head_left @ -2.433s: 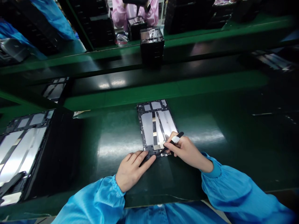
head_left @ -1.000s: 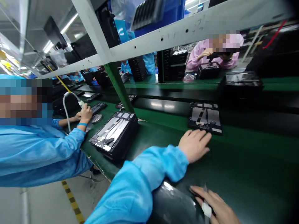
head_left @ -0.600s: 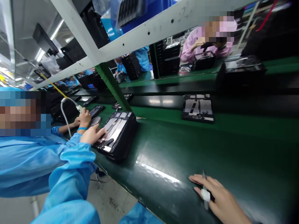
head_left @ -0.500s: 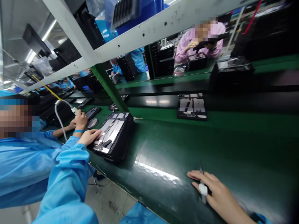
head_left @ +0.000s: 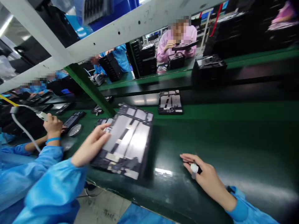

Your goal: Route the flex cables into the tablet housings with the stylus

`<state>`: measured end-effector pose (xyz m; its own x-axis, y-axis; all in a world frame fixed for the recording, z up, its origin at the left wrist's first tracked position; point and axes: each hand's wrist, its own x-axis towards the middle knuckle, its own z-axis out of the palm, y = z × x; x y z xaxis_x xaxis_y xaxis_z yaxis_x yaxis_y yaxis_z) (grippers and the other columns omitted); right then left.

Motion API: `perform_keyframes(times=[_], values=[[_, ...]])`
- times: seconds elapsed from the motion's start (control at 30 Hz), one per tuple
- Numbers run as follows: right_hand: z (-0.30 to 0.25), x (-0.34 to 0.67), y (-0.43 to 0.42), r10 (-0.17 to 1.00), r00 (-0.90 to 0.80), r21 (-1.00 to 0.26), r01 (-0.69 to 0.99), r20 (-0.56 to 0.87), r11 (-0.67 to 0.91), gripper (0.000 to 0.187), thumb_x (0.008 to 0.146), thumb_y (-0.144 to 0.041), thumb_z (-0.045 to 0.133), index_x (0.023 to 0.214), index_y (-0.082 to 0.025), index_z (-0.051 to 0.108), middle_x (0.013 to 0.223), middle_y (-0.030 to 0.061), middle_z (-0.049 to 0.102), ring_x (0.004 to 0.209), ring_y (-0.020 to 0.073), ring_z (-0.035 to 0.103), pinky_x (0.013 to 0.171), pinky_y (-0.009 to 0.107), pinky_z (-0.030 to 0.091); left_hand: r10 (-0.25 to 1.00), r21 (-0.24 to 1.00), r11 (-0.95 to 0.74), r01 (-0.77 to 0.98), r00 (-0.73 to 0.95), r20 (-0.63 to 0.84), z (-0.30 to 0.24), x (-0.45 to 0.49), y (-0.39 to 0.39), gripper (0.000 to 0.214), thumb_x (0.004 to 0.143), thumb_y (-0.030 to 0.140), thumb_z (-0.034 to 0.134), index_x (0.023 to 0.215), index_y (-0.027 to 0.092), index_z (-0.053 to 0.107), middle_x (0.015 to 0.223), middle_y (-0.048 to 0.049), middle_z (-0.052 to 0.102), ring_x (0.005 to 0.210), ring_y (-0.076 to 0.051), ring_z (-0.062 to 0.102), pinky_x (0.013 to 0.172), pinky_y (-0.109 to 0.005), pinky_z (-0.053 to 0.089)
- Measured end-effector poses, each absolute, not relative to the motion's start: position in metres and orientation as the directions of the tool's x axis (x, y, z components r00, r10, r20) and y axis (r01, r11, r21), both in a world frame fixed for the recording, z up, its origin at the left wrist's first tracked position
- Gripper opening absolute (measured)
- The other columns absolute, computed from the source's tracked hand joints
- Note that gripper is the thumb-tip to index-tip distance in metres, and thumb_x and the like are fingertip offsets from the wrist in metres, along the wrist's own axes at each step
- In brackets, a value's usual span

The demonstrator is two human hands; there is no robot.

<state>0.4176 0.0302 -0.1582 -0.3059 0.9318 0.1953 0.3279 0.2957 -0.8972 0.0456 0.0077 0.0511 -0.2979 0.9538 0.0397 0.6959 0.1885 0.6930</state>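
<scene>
My left hand [head_left: 92, 144] grips the left edge of an opened tablet [head_left: 121, 133], tilted up, with its silver battery cells and flat cables facing me. Behind it, more black tablet frames [head_left: 105, 121] show, largely hidden by it. Over the bench at the right, my right hand [head_left: 207, 177] is closed around a slim grey tool with a white wrapping [head_left: 194, 169]. It looks like a pair of tweezers, though the fingers cover most of it.
Another opened tablet [head_left: 170, 102] lies farther back on the green bench [head_left: 221, 133]. A green post [head_left: 90, 88] rises behind my tablet. At left, a co-worker's hand [head_left: 53, 126] holds a white corded tool near a round dish [head_left: 74, 130]. A person in pink [head_left: 177, 39] works opposite.
The tablet under my left hand has come off the stack, moved right and nearer, and tilted up. My right hand keeps the tool, now less visible. The view has swung right.
</scene>
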Motion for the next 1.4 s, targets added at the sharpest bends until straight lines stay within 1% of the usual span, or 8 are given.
perform_keyframes(times=[0.17,0.33,0.43,0.6,0.77,0.97,1.17,1.4], values=[[-0.161,0.443,0.045,0.988,-0.005,-0.952,0.265,0.155,0.151,0.036,0.092,-0.043,0.057,0.122,-0.023,0.053,0.122,0.0135,0.069,0.102,0.0267,0.070,0.090,0.042,0.056,0.994,0.918,0.108,0.382,-0.035,-0.102,-0.063,0.155,0.070,0.061,0.089,0.049,0.052,0.138,0.015,0.042,0.090,-0.0059,0.065,0.073,-0.017,0.063,0.064,-0.027,0.052],[-0.159,0.478,0.034,0.989,-0.084,-0.948,0.287,0.118,0.137,0.062,0.080,-0.043,0.073,0.132,-0.023,0.046,0.134,0.0161,0.061,0.119,0.0307,0.061,0.102,0.049,0.049,0.995,0.903,0.028,0.428,0.077,-0.068,-0.124,0.211,0.097,0.054,0.093,0.033,0.044,0.142,0.012,0.038,0.107,-0.0114,0.063,0.093,-0.020,0.062,0.089,-0.037,0.051],[-0.158,0.490,0.025,0.989,-0.113,-0.937,0.324,0.096,0.128,0.063,0.079,-0.040,0.076,0.132,-0.024,0.048,0.137,0.0141,0.058,0.127,0.0312,0.054,0.106,0.049,0.045,0.988,0.862,-0.035,0.505,0.149,-0.048,-0.129,0.209,0.092,0.054,0.085,0.031,0.056,0.136,0.015,0.050,0.115,-0.0114,0.060,0.100,-0.022,0.059,0.101,-0.042,0.043],[-0.154,0.501,0.022,0.992,-0.103,-0.929,0.355,0.068,0.101,0.061,0.082,-0.040,0.073,0.134,-0.024,0.046,0.135,0.0137,0.061,0.123,0.0315,0.058,0.105,0.050,0.047,0.975,0.813,-0.105,0.573,0.220,-0.030,-0.116,0.194,0.078,0.048,0.085,0.034,0.056,0.129,0.016,0.059,0.118,-0.0110,0.059,0.091,-0.020,0.060,0.094,-0.040,0.047],[-0.130,0.480,0.021,0.985,-0.049,-0.878,0.449,0.163,0.167,0.048,0.089,-0.034,0.066,0.133,-0.026,0.049,0.131,0.0100,0.063,0.122,0.0286,0.059,0.100,0.043,0.050,0.968,0.801,-0.126,0.586,0.249,-0.030,-0.100,0.194,0.061,0.031,0.091,0.039,0.053,0.107,0.019,0.069,0.086,-0.0029,0.067,0.070,-0.014,0.059,0.070,-0.025,0.048],[-0.110,0.417,0.036,0.925,-0.338,-0.881,0.367,0.172,0.298,0.027,0.092,-0.012,0.054,0.114,-0.024,0.063,0.109,0.0036,0.073,0.101,0.0206,0.069,0.088,0.031,0.054,0.954,0.857,-0.066,0.511,0.284,-0.096,-0.107,0.206,0.049,0.019,0.085,0.034,0.061,0.083,0.018,0.071,0.065,0.0011,0.065,0.055,-0.011,0.054,0.055,-0.020,0.040],[-0.114,0.401,0.039,0.927,-0.338,-0.828,0.464,0.162,0.314,0.029,0.084,-0.005,0.062,0.106,-0.024,0.063,0.087,-0.0013,0.074,0.088,0.0214,0.069,0.078,0.032,0.052,0.956,0.887,-0.103,0.450,0.290,-0.036,-0.119,0.205,0.041,0.014,0.085,0.028,0.060,0.084,0.018,0.070,0.072,0.0000,0.068,0.058,-0.010,0.056,0.054,-0.019,0.041],[-0.113,0.399,0.035,0.923,-0.326,-0.798,0.490,0.205,0.351,0.028,0.085,-0.006,0.058,0.105,-0.024,0.062,0.087,-0.0005,0.075,0.089,0.0233,0.069,0.078,0.035,0.051,0.928,0.802,-0.304,0.515,0.350,0.128,-0.123,0.203,0.038,0.013,0.090,0.026,0.060,0.094,0.022,0.072,0.079,-0.0009,0.067,0.070,-0.014,0.059,0.066,-0.024,0.047]])
